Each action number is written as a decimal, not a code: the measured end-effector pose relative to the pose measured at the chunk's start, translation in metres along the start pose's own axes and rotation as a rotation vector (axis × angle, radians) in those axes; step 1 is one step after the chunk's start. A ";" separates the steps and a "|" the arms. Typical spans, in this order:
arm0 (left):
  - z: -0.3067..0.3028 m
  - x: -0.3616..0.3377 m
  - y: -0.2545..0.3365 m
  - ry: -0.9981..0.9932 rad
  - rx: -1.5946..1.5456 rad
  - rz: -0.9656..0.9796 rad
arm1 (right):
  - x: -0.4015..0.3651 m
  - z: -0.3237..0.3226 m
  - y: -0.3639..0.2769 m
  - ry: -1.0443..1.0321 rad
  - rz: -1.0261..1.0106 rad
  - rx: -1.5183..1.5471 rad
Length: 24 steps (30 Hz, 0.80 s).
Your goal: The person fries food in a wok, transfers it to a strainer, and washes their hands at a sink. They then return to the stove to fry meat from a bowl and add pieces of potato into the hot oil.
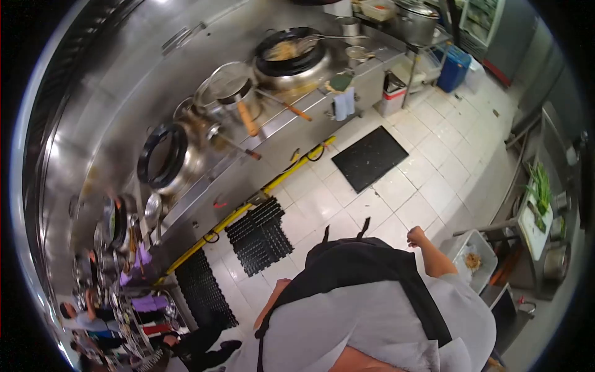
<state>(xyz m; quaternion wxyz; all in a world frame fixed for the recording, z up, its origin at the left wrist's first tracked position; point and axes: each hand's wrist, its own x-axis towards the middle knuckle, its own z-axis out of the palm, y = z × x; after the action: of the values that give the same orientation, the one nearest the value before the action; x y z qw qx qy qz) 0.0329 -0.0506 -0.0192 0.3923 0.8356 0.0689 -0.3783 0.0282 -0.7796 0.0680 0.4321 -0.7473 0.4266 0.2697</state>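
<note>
My right hand [418, 237] hangs over the tiled floor [378, 208], its fingers curled in, and I see nothing in it. Below that arm stands a clear plastic bin [489, 251] with some brownish scraps inside. Of my left arm [270, 305] only the forearm shows beside my black apron [353, 266]; its fingers are hidden. The left hand is nearest to the black rubber floor mats [259, 235].
Along the left runs a steel stove with a food-filled wok [284, 51], another wok [162, 155], strainers and a ladle [230, 141]. A black mat [370, 159] lies ahead. Scallions [540, 189] lie on a cutting board [532, 228] at right. Other people [93, 319] stand lower left.
</note>
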 end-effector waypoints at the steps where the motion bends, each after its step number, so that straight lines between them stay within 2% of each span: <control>1: -0.002 0.020 0.029 -0.071 0.027 -0.002 | -0.008 -0.002 0.010 -0.029 0.028 0.096; 5: -0.013 0.090 0.150 -0.262 0.003 -0.096 | -0.021 0.009 0.045 0.042 0.034 0.293; 10: -0.001 0.219 0.321 -0.256 -0.317 -0.203 | -0.006 0.005 0.039 -0.056 0.119 0.414; 14: 0.022 0.333 0.460 -0.313 -0.515 -0.116 | 0.007 -0.042 0.010 -0.092 0.139 0.414; 17: 0.043 0.428 0.567 -0.279 -0.611 -0.061 | 0.010 -0.083 -0.006 0.104 0.166 0.600; 18: 0.050 0.454 0.599 -0.264 -0.617 -0.067 | 0.004 -0.102 -0.020 0.112 0.240 0.632; 20: 0.060 0.483 0.678 -0.176 -0.727 -0.094 | -0.005 -0.139 -0.026 0.054 0.219 0.564; 23: 0.082 0.583 0.733 -0.298 -1.072 -0.124 | -0.025 -0.174 -0.041 0.195 0.232 0.678; 24: 0.093 0.618 0.743 -0.308 -1.223 -0.137 | -0.034 -0.178 -0.037 0.233 0.294 0.720</control>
<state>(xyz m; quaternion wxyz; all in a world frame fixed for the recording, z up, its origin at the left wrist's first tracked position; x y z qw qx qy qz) 0.7204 -0.7361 -0.0330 0.7790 0.3901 0.2686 -0.4109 0.0496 -0.9127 0.1950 0.5721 -0.5047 0.6421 0.0755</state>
